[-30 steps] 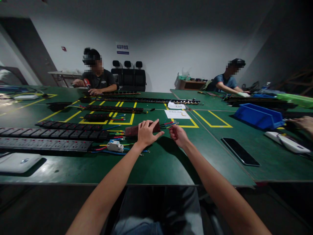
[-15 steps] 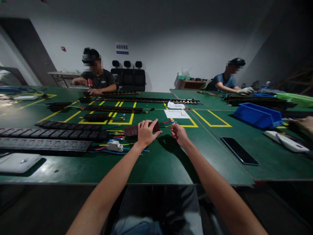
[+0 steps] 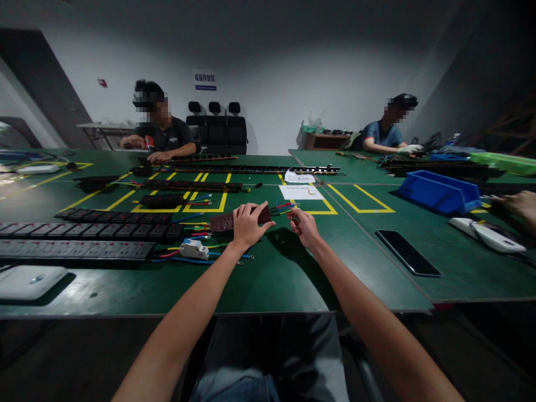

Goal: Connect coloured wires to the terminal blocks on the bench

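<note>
My left hand (image 3: pixel 248 224) wraps over the right end of a short dark red-brown socket strip (image 3: pixel 221 223) and grips it. Coloured wires (image 3: pixel 281 209) with small metal lugs stick out of that end toward my right hand (image 3: pixel 303 224). The right hand's thumb and index finger pinch at the wire ends; the greenish wire seems to be between them. Left of the strip lie longer black socket strips (image 3: pixel 121 229) and a grey one (image 3: pixel 79 250). A small white breaker (image 3: pixel 194 249) with yellow-green, red and blue wires sits at the grey strip's end.
A phone (image 3: pixel 408 252) lies right of my arm, with a blue bin (image 3: pixel 438 192) beyond. Paper labels (image 3: pixel 300 192) and yellow tape outlines mark the green table (image 3: pixel 268 287). A white device (image 3: pixel 31 282) is at left. Two people (image 3: pixel 167 134) work across the table.
My right hand has shifted slightly at the wire ends, its fingers still pinched. My left hand keeps its hold on the strip. The whole view has moved a little.
</note>
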Available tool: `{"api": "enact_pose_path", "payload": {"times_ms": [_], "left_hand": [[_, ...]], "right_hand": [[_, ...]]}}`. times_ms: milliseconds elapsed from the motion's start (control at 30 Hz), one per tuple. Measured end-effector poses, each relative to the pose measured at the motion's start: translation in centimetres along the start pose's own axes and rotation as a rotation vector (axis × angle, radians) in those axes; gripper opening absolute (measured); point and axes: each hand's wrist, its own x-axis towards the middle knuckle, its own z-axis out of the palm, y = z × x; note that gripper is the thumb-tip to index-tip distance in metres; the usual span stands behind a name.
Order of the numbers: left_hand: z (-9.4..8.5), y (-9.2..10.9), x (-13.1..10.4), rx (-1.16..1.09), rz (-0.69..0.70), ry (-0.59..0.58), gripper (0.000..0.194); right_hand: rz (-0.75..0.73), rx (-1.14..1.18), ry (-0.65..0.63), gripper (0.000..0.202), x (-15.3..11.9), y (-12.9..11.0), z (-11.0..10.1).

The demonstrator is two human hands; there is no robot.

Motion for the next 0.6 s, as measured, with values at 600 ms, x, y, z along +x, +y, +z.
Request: {"api": "enact_pose_path", "payload": {"times_ms": [600], "left_hand": [[-0.2,0.25,0.1,-0.032,-0.049,-0.008,0.069]], "right_hand": [[0.068,0.022,-0.104,0.04,0.16,-0.23,-0.66]]}}
